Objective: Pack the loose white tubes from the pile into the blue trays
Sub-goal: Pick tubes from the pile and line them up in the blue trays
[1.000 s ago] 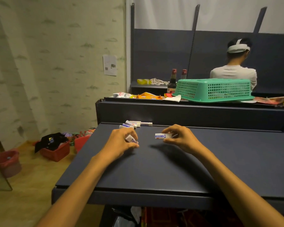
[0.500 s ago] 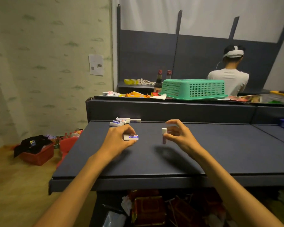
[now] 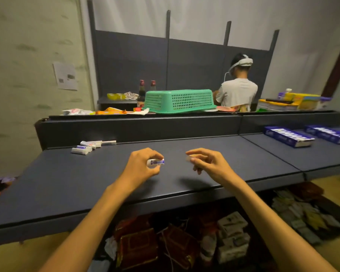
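My left hand (image 3: 140, 166) pinches a white tube with a blue label (image 3: 156, 162) above the dark shelf (image 3: 67, 183). To its right, my right hand (image 3: 208, 163) holds a second white tube (image 3: 188, 158) end-on between thumb and fingers; it is blurred and mostly hidden. A small pile of loose white tubes (image 3: 88, 146) lies at the shelf's far left. Two blue trays (image 3: 288, 136) (image 3: 329, 133), both lined with tubes, sit on the neighbouring shelf at the far right.
A raised dark ledge (image 3: 137, 128) backs the shelf and carries an upturned green basket (image 3: 180, 101), bottles and snack packets. A person in a white shirt (image 3: 237, 93) stands behind it, facing away. Packaged goods fill the floor space under the shelf (image 3: 185, 242).
The view has swung to the right, bringing the blue trays into sight. Both hands, each still holding a tube, have moved rightward away from the pile.
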`<state>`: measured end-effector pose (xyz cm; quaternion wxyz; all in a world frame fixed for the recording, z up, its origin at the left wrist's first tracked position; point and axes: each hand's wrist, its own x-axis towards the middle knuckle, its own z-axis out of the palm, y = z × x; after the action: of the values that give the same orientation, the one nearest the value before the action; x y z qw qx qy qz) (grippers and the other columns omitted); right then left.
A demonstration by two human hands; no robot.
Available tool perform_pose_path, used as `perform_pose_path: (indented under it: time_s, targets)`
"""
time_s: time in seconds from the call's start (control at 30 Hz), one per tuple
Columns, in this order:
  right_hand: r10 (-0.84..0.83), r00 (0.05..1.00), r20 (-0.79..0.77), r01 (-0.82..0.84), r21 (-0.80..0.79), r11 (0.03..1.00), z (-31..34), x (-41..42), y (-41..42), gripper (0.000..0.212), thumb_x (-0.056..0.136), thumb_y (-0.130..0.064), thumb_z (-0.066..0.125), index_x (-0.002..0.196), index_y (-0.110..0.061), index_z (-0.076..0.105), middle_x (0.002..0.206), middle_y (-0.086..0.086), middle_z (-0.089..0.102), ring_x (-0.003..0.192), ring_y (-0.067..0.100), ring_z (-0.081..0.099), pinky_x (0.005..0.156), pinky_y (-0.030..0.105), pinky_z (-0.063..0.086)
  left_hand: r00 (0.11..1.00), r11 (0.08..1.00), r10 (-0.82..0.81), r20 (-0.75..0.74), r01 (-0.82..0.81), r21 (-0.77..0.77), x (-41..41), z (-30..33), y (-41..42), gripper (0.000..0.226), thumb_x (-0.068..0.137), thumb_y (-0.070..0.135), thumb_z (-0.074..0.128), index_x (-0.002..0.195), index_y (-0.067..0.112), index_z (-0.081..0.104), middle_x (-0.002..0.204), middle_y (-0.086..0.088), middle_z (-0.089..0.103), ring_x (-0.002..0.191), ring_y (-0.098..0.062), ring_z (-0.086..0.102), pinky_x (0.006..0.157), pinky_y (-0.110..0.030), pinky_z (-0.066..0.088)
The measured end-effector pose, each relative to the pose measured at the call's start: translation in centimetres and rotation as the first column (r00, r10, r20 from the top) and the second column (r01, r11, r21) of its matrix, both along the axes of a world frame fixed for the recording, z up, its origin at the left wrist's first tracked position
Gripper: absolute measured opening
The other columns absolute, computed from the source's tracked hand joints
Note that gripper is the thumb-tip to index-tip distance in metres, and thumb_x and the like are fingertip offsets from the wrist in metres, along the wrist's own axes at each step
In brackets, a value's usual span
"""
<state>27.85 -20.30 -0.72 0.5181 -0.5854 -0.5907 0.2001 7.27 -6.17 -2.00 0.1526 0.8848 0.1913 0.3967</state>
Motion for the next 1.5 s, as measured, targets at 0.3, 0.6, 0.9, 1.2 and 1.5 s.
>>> perform_pose_path:
  time_s: [0.3,0.6,0.9,1.2,1.5]
  targets:
    - [-0.149,0.989,-0.001,0.149,-0.075,0.986,0.4,12.6,-12.5,0.030,0.084,0.005,0.067,0.108,-0.012,0.069,0.098,0.002,0.070,0.082,0.015,0.070,0.070,0.018,0.054,0.989,0.987,-0.142,-0.035,0.145,0.074,14.8,0.6,-9.3,0.025,0.069,0.001,0.077,0.092,0.011,0.075,0.088,-0.002,0.072,0.076,-0.011,0.064,0.075,-0.002,0.040]
    - [-0.353,0.870,0.345,0.371,0.015,0.929,-0.6,25.0,-22.4,0.026,0.085,-0.017,0.071,0.111,-0.020,0.068,0.102,-0.002,0.069,0.087,0.008,0.067,0.080,0.019,0.055,0.961,0.953,-0.272,-0.048,0.276,0.128,28.4,1.3,-17.6,0.027,0.071,0.002,0.075,0.096,0.013,0.073,0.093,-0.001,0.069,0.081,-0.013,0.064,0.075,-0.027,0.053]
    - [-0.501,0.751,0.429,0.558,-0.009,0.830,-1.6,36.7,-29.4,0.032,0.085,-0.014,0.070,0.117,-0.019,0.065,0.103,-0.006,0.065,0.084,-0.005,0.060,0.070,0.003,0.046,0.927,0.925,-0.358,-0.111,0.368,0.090,42.8,1.0,-22.6,0.034,0.077,0.010,0.078,0.109,0.017,0.070,0.107,-0.001,0.062,0.096,-0.016,0.060,0.084,-0.030,0.053]
    - [-0.612,0.592,0.525,0.691,0.061,0.721,0.0,49.9,-32.9,0.026,0.082,-0.014,0.073,0.108,-0.015,0.071,0.098,-0.004,0.065,0.079,-0.003,0.055,0.069,0.003,0.042,0.904,0.904,-0.407,-0.127,0.419,0.083,58.2,1.8,-23.7,0.037,0.076,0.012,0.078,0.112,0.020,0.069,0.111,-0.001,0.065,0.105,-0.018,0.056,0.090,-0.037,0.051]
    - [-0.630,0.552,0.547,0.724,0.060,0.687,0.3,62.4,-34.1,0.027,0.084,-0.016,0.072,0.110,-0.021,0.071,0.093,-0.016,0.059,0.085,0.004,0.055,0.071,0.015,0.046,0.913,0.914,-0.371,-0.169,0.391,0.105,70.9,2.4,-24.1,0.034,0.077,0.013,0.076,0.109,0.021,0.070,0.107,0.000,0.065,0.098,-0.018,0.057,0.083,-0.039,0.051]
